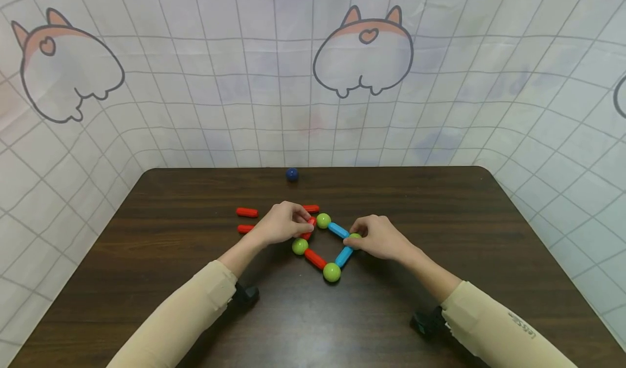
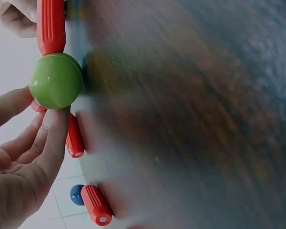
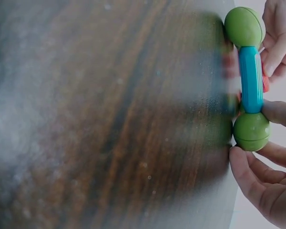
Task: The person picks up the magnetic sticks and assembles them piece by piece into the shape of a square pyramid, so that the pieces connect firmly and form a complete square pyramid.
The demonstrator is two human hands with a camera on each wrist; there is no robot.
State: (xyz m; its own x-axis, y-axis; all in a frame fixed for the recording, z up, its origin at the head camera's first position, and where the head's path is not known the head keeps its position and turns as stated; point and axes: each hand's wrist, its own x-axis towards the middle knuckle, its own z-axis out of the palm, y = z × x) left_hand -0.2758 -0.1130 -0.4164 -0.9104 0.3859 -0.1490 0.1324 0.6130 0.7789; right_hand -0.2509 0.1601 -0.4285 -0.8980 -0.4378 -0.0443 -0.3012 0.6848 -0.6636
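Note:
A four-sided outline of green balls and short ribbed rods lies on the table. My left hand [image 1: 282, 224] pinches the red rod [image 1: 312, 222] on its upper left side, between the left green ball [image 1: 300, 246] and the top green ball [image 1: 323, 220]. My right hand [image 1: 380, 238] grips the right green ball [image 3: 251, 132], where two blue rods [image 1: 338, 230] meet. Another red rod [image 1: 315, 259] runs from the left ball to the near green ball [image 1: 332, 272]. In the left wrist view, the left ball hides most of the pinched rod.
Loose red rods [image 1: 246, 212] lie left of the outline, one partly behind my left hand. Another red rod [image 1: 311, 209] lies just beyond it. A dark blue ball [image 1: 292, 174] sits at the far edge of the dark wooden table [image 1: 440, 205]. A patterned white curtain [image 1: 274, 85] hangs behind.

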